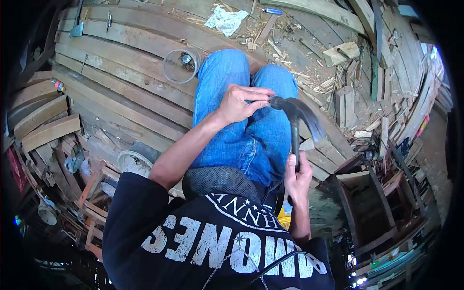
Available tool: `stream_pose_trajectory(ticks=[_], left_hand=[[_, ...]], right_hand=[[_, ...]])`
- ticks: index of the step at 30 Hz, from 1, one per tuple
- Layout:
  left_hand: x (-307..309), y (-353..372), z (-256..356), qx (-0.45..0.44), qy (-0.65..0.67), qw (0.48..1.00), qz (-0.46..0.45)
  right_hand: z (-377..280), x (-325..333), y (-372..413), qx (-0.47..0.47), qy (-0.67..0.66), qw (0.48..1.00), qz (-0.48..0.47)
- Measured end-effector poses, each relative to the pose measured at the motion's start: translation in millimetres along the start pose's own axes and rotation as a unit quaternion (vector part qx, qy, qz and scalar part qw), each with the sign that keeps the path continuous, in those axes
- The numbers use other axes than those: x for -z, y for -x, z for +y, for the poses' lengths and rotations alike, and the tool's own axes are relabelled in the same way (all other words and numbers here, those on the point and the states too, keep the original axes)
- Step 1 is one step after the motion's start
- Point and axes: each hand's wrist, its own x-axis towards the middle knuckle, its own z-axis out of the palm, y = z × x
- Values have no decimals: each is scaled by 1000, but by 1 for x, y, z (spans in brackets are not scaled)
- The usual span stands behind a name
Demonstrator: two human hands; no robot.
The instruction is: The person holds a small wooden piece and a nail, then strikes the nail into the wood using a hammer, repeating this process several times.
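My right hand (pixel 298 179) is wrapped around the dark handle of a claw hammer (pixel 305 115), which stands upright in view above my right thigh. Its curved claw points to the right. My left hand (pixel 244 102) is closed in a pinch, fingertips right at the hammer's striking face. Whatever sits between those fingers is too small to make out. Both hands are over my lap, above my blue jeans (pixel 224 137). Beside my left knee is a clear round container (pixel 180 66) with small dark pieces, perhaps nails, inside.
Long wooden planks (pixel 121 72) run across the left. Wood scraps and shavings (pixel 319 87) litter the right. A white cloth (pixel 226 20) and a blue lighter-like object (pixel 272 10) lie ahead. A pale bucket (pixel 137 162) stands at my left, and a wooden frame (pixel 367 212) at my right.
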Motion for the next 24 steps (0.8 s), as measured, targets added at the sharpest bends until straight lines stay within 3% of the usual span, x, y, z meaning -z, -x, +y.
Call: stream_pose_trajectory(ticks=[4,6,11,14,18,24], left_hand=[[2,-2,2,-10,-14,1000,-1],[2,2,4,-2,-12,1000,-5],[2,1,4,-24,-20,1000,1],[3,1,5,-6,-6,1000,-7],[3,3,3,-18,-6,1000,0],[4,3,1,-11,-3,1000,-13]], right_hand=[[0,2,1,20,30,999,10],[4,-1,6,15,-41,999,24],[-7,4,4,26,59,998,1],[-8,0,7,62,17,998,25],[-15,1,5,29,70,997,-10],[-17,-3,10,68,22,997,26]])
